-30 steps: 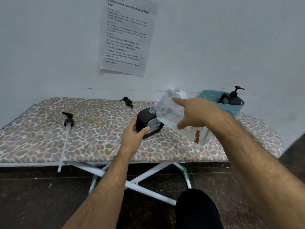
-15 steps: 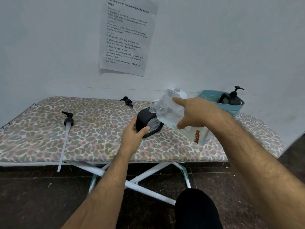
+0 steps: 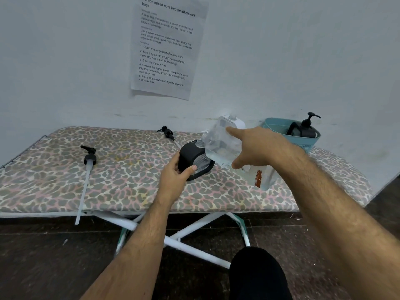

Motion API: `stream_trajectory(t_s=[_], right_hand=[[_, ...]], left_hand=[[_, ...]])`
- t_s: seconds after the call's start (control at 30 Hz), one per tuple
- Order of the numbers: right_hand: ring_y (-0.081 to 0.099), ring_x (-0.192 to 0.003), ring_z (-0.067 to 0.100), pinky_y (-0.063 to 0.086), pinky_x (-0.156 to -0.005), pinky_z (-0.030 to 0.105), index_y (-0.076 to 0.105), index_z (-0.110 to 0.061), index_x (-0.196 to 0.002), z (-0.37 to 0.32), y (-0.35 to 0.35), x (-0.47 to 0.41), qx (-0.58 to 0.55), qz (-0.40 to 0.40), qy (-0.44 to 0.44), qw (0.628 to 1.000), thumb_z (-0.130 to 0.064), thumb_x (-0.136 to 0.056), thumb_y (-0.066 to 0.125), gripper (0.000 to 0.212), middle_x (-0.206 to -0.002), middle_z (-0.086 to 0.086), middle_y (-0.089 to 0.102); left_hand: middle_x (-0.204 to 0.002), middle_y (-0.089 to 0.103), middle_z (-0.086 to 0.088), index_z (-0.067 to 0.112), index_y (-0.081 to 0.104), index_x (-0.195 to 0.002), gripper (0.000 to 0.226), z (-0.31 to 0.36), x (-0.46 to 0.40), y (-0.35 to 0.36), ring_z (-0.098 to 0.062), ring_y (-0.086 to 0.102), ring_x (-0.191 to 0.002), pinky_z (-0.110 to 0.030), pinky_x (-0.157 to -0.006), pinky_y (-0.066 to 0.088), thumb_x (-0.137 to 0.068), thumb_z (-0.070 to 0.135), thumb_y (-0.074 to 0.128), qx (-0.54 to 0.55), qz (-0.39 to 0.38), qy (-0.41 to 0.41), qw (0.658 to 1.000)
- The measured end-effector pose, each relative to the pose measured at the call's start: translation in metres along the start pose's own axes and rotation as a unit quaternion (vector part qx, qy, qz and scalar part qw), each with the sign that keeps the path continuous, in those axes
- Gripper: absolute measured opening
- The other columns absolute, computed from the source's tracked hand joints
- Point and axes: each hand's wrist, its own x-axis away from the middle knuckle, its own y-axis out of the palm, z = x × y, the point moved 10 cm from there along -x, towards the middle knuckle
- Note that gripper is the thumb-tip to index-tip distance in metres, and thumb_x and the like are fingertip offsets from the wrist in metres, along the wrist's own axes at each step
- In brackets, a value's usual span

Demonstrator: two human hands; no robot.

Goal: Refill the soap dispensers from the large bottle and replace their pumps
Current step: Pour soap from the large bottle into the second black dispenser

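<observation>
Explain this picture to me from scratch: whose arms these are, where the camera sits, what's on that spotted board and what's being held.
There is no machine here. A person wears a camera on the head, looking forward and down, so the two bare arms are their own. The left hand grips a black soap dispenser standing on a leopard-print ironing board. The right hand holds a large clear bottle tilted with its mouth at the dispenser's open neck, as if pouring. Two loose pumps lie on the board: one at the left, its tube hanging over the front edge, and one near the wall. At the right, a teal basket holds another black dispenser with its pump on. A printed sheet hangs on the wall.
</observation>
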Motion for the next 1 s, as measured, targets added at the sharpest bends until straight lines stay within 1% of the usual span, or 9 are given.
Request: stream_trajectory(t_s=[0.07, 0.13, 0.27, 0.33, 0.47, 0.6, 0.77, 0.9, 1.0], right_hand=[[0.056, -0.088, 0.015, 0.055, -0.087, 0.04, 0.014, -0.04, -0.155, 0.0001, 0.0005, -0.0004, 0.0, -0.001, 0.001, 1.0, -0.043, -0.079, 0.077, 0.099, -0.119, -0.002, 0.064], [0.056, -0.087, 0.014, 0.055, -0.087, 0.04, 0.014, -0.04, -0.155, 0.0001, 0.0005, -0.0004, -0.001, -0.001, 0.001, 1.0, -0.043, -0.079, 0.077, 0.099, -0.118, -0.002, 0.064], [0.055, -0.087, 0.015, 0.055, -0.088, 0.04, 0.013, -0.039, -0.155, -0.0001, 0.0002, 0.0009, 0.0, -0.003, 0.001, 1.0, -0.043, -0.08, 0.077, 0.099, -0.125, -0.001, 0.063], [0.056, -0.087, 0.015, 0.055, -0.087, 0.039, 0.013, -0.039, -0.155, -0.0003, 0.0004, 0.0011, 0.001, -0.004, 0.001, 1.0, -0.043, -0.08, 0.077, 0.099, -0.123, -0.001, 0.063], [0.055, -0.089, 0.015, 0.055, -0.089, 0.04, 0.012, -0.039, -0.155, -0.0001, -0.0001, 0.0002, 0.003, -0.004, 0.001, 1.0, -0.043, -0.08, 0.077, 0.099, -0.132, 0.0, 0.06], [0.059, -0.097, 0.017, 0.054, -0.09, 0.041, 0.013, -0.039, -0.155, -0.0005, 0.0003, -0.001, 0.006, -0.003, -0.002, 1.0, -0.043, -0.079, 0.077, 0.1, -0.134, 0.0, 0.059], [0.055, -0.09, 0.014, 0.055, -0.089, 0.041, 0.013, -0.039, -0.155, -0.0002, 0.0005, -0.0018, 0.009, -0.004, -0.002, 1.0, -0.044, -0.079, 0.077, 0.099, -0.13, -0.001, 0.061], [0.056, -0.092, 0.015, 0.055, -0.089, 0.04, 0.013, -0.039, -0.155, -0.0006, 0.0005, -0.0014, 0.011, -0.003, -0.003, 1.0, -0.043, -0.079, 0.077, 0.1, -0.133, -0.002, 0.06], [0.06, -0.103, 0.018, 0.054, -0.089, 0.04, 0.014, -0.039, -0.155, -0.0011, 0.0, -0.0015, 0.013, 0.0, -0.005, 1.0, -0.044, -0.078, 0.077, 0.1, -0.136, -0.002, 0.058]], left_hand=[[-0.113, 0.063, 0.025, 0.042, 0.051, -0.127, 0.053, -0.0002, -0.0004, -0.0002, 0.011, 0.061, -0.103, -0.008, -0.081, 0.049, -0.088, 0.011, 0.07, 0.0, 0.0, 0.001, 1.0], [-0.113, 0.063, 0.025, 0.041, 0.051, -0.127, 0.053, 0.0, -0.0007, 0.0, 0.012, 0.061, -0.102, -0.008, -0.08, 0.049, -0.088, 0.01, 0.07, 0.0, 0.0, 0.002, 1.0], [-0.115, 0.062, 0.024, 0.032, 0.052, -0.136, 0.055, -0.0007, -0.0011, -0.0004, 0.012, 0.06, -0.103, -0.008, -0.08, 0.049, -0.088, 0.011, 0.07, 0.0, -0.001, 0.004, 1.0], [-0.114, 0.062, 0.025, 0.031, 0.051, -0.137, 0.055, -0.0013, -0.001, -0.0007, 0.012, 0.06, -0.103, -0.008, -0.08, 0.049, -0.088, 0.011, 0.07, -0.002, -0.001, 0.004, 1.0], [-0.114, 0.061, 0.025, 0.031, 0.051, -0.137, 0.056, -0.0015, -0.0012, -0.0003, 0.015, 0.059, -0.103, -0.006, -0.079, 0.048, -0.089, 0.012, 0.07, -0.005, -0.002, 0.002, 1.0], [-0.113, 0.06, 0.026, 0.038, 0.05, -0.131, 0.054, -0.0008, -0.0007, -0.0005, 0.018, 0.058, -0.099, -0.003, -0.078, 0.046, -0.089, 0.011, 0.07, -0.008, 0.0, 0.002, 1.0], [-0.111, 0.059, 0.028, 0.041, 0.047, -0.128, 0.055, -0.0006, -0.0004, -0.001, 0.022, 0.057, -0.096, 0.0, -0.076, 0.044, -0.089, 0.012, 0.07, -0.012, 0.003, 0.0, 1.0], [-0.113, 0.06, 0.027, 0.035, 0.05, -0.134, 0.055, -0.0009, -0.001, -0.0006, 0.019, 0.057, -0.099, -0.001, -0.077, 0.045, -0.089, 0.012, 0.07, -0.01, 0.0, 0.002, 1.0], [-0.115, 0.062, 0.024, 0.036, 0.05, -0.132, 0.054, -0.0017, -0.0011, -0.0004, 0.014, 0.06, -0.103, -0.006, -0.08, 0.048, -0.089, 0.011, 0.07, -0.006, -0.002, 0.003, 1.0]])
